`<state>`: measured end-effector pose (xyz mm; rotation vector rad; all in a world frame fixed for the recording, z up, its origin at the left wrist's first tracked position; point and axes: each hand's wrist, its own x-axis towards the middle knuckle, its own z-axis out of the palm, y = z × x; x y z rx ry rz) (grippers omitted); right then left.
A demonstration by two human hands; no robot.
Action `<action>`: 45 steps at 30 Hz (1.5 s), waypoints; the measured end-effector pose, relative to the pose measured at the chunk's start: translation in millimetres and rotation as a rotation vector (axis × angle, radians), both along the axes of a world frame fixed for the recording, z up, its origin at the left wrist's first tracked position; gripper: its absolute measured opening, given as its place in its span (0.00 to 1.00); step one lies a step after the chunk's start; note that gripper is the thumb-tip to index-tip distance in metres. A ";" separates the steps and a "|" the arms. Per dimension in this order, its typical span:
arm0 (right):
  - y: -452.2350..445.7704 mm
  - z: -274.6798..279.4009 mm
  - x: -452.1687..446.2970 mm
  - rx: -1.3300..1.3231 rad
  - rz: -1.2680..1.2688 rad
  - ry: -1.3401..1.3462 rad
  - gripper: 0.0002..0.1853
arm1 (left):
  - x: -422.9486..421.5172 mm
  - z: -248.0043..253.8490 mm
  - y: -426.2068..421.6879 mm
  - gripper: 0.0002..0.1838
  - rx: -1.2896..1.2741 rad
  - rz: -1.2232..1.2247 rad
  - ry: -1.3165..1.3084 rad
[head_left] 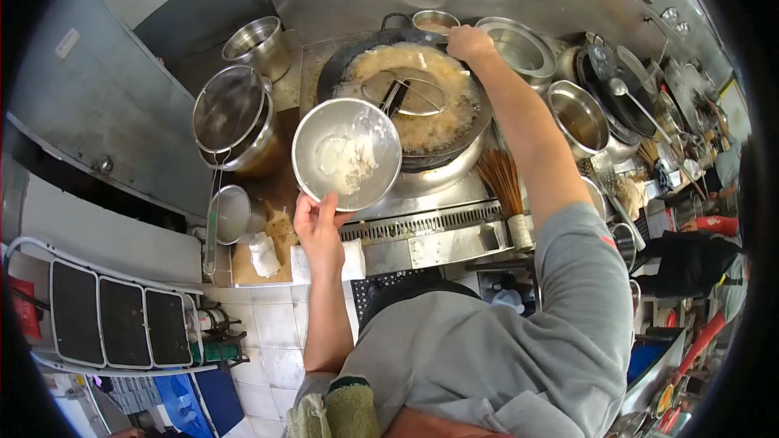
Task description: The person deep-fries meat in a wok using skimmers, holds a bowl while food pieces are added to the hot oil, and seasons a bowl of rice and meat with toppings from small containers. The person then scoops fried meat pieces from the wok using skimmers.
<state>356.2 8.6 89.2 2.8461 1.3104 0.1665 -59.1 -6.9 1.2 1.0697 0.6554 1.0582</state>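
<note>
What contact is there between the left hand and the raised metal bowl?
Touching. The head view shows the left hand holding the metal bowl by its near rim, thumb over the edge.

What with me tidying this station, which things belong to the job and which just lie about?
In use, it seems:
steel bowl, in the left hand
wok of bubbling liquid, by the right hand
wire skimmer in the wok

Apparently just lying about:
bristly brush
white bundle
round strainer, resting on a pot
</note>
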 end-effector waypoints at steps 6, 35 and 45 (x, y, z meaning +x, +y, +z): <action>-34.0 42.9 19.9 0.282 0.006 0.051 0.21 | 2.0 3.1 -2.3 0.03 0.025 0.079 0.029; -170.6 82.5 -131.8 0.101 0.592 -0.204 0.09 | 73.2 -6.7 -5.5 0.05 0.368 0.123 0.155; -195.6 91.8 -73.0 0.214 0.341 -0.232 0.10 | 62.9 -10.8 -0.7 0.08 0.222 0.139 0.007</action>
